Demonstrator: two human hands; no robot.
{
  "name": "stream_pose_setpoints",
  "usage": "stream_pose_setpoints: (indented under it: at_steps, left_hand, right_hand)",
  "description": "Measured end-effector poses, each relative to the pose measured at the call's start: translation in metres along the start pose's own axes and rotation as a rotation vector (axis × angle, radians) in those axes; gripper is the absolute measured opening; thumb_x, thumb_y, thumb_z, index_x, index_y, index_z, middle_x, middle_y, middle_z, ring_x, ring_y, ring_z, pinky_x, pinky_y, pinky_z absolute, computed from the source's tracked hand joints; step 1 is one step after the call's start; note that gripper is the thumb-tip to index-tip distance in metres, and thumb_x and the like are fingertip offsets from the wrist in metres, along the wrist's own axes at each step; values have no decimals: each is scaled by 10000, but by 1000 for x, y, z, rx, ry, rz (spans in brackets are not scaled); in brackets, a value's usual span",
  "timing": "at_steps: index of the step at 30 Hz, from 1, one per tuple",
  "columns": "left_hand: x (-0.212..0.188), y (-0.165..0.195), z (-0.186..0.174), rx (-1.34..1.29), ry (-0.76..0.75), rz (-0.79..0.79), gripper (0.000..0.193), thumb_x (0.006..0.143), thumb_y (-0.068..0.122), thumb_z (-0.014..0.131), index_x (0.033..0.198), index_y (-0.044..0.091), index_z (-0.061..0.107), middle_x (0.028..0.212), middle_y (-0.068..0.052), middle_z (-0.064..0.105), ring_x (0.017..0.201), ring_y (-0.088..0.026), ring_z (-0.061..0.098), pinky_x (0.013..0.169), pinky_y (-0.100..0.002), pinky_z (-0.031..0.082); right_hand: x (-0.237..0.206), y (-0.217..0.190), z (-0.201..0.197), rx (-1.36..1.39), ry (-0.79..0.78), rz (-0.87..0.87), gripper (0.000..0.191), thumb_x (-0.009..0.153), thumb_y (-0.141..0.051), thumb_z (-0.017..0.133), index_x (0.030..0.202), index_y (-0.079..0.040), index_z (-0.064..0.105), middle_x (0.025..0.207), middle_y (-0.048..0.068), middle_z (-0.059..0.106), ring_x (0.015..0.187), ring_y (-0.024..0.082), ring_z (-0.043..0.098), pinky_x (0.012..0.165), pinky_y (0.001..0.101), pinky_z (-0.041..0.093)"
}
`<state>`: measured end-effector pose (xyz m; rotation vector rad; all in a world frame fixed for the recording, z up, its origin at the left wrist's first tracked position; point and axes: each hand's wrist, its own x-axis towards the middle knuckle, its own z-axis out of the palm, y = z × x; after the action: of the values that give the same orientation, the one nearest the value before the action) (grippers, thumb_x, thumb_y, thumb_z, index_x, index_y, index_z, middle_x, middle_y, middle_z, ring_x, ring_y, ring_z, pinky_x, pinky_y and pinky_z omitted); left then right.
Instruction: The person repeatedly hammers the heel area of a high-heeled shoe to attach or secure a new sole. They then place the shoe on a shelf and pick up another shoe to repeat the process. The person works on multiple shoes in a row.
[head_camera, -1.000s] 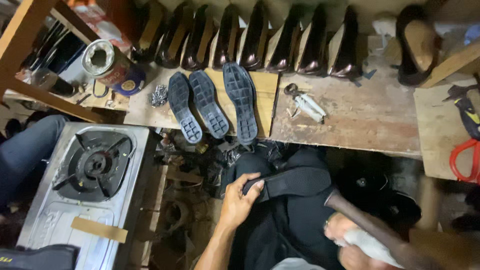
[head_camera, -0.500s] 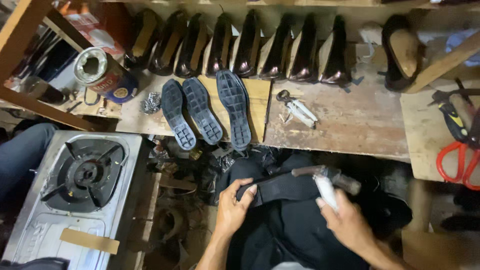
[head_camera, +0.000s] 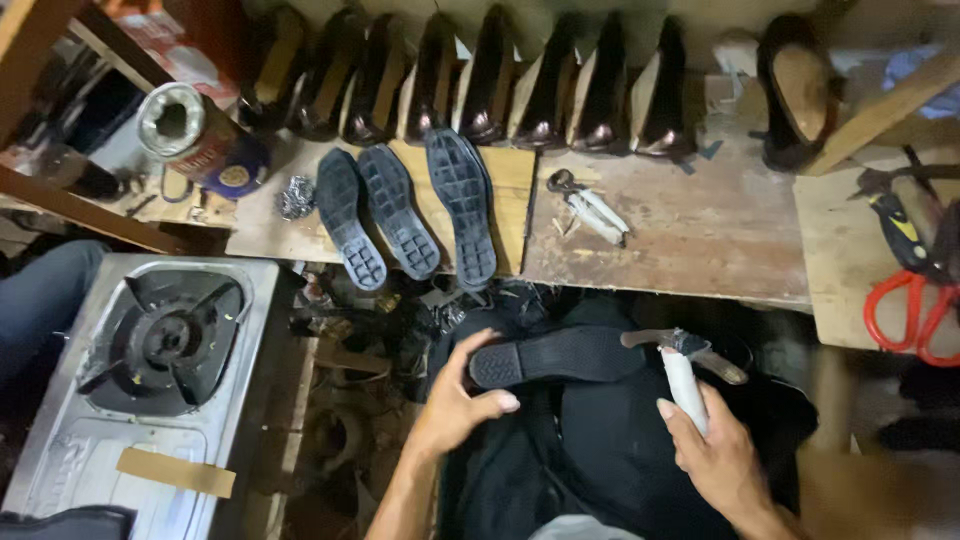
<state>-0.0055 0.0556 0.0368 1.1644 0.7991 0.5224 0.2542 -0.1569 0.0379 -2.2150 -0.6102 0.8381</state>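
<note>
Black shoe sole (head_camera: 560, 357) lies across your lap, tread side up, below the front edge of the wooden tabletop (head_camera: 690, 240). Your left hand (head_camera: 455, 405) is clamped on its heel end, thumb on top, fingers under. Your right hand (head_camera: 715, 455) is closed around the white-wrapped handle of a hammer (head_camera: 685, 365); its metal head sits just beside the sole's toe end, can't tell if touching.

On the tabletop: three loose black soles (head_camera: 405, 215) near the front edge, left of middle, tread up. Row of dark shoes (head_camera: 480, 85) stands along the back edge. Open tin can (head_camera: 195, 135) at the left end, small pliers (head_camera: 590, 205) near the middle. Red-handled scissors (head_camera: 910, 310) on a separate board at the right. Gas stove (head_camera: 150, 370) sits low at your left, a denim-clad leg (head_camera: 40, 300) beside it.
</note>
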Motion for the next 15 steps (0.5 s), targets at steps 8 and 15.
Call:
stream_pose_setpoints:
  at_steps: [8, 15]
  left_hand:
    - [-2, -15, 5, 391, 174, 207, 817, 671, 119, 939, 1385, 86, 543, 1184, -93, 712, 1119, -194, 672, 983, -334, 515]
    - [0, -20, -1, 86, 23, 61, 763, 760, 97, 852, 1432, 96, 490, 1106, -100, 754, 1040, -186, 706, 933, -330, 569]
  right_hand:
    - [-27, -106, -60, 855, -412, -1091, 244, 978, -170, 687, 1197, -68, 649, 815, 116, 743, 705, 221, 695, 661, 400, 609]
    - [-10, -82, 70, -269, -341, -843, 197, 883, -241, 753, 1031, -111, 745, 797, 154, 749, 729, 319, 749, 602, 380, 563]
